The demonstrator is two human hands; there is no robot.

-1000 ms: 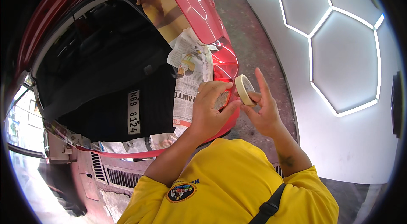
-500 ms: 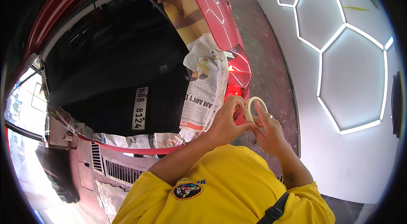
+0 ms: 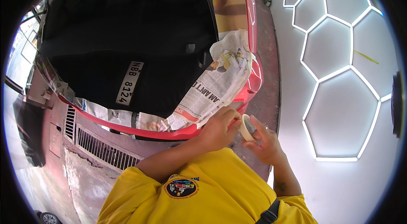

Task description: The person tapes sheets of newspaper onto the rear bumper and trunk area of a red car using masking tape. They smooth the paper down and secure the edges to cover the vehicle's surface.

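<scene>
A cream roll of masking tape (image 3: 245,133) is in my right hand (image 3: 266,144), whose fingers reach around and into its ring. My left hand (image 3: 220,129) is closed in a pinch at the roll's left edge, seemingly on the tape's end, though the fingertips partly hide it. Both hands are in front of the red car's rear corner, just below the tail light (image 3: 254,77). Newspaper sheets (image 3: 216,84) cover the edge of the open boot beside my left hand.
The dark boot interior (image 3: 127,33) holds a white number plate (image 3: 129,83). Brown paper (image 3: 231,8) lines its far right side. The red bumper edge (image 3: 140,131) curves ahead of me, above floor grates (image 3: 104,147). A white wall with lit hexagons (image 3: 330,109) stands right.
My view has shifted, so the car sits differently in the picture. The tape roll has turned in my right hand, and my left fingers now pinch at its edge.
</scene>
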